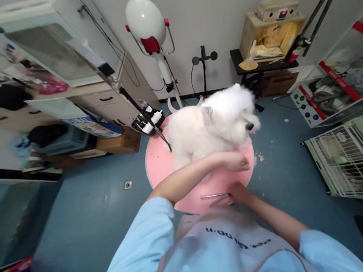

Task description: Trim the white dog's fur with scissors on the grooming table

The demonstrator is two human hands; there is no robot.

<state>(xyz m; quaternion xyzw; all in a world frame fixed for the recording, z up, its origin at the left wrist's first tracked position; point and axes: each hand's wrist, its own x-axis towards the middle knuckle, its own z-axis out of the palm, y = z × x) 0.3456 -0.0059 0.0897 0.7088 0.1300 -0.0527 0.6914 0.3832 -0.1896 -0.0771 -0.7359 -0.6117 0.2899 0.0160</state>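
Observation:
A fluffy white dog (194,129) is on a round pink table (157,157), its head toward the right. My left hand (235,161) is closed just in front of the dog's chest, over the near right part of the table. What its curled fingers hold, if anything, is hidden. Closer to my body, my right hand (239,192) is closed around the handle end of what looks like a pair of scissors (214,195). Two thin blades point left from it, spread apart above the tabletop. The dog's front legs are partly covered by my left forearm.
A dark grooming arm (136,102) reaches down to the table's left side. Behind it stand a white lamp (145,21) and a black tool holder (148,120). Wire cages (356,156) sit at the right, cabinets (95,99) at the left. Tufts of hair (260,157) lie on the floor.

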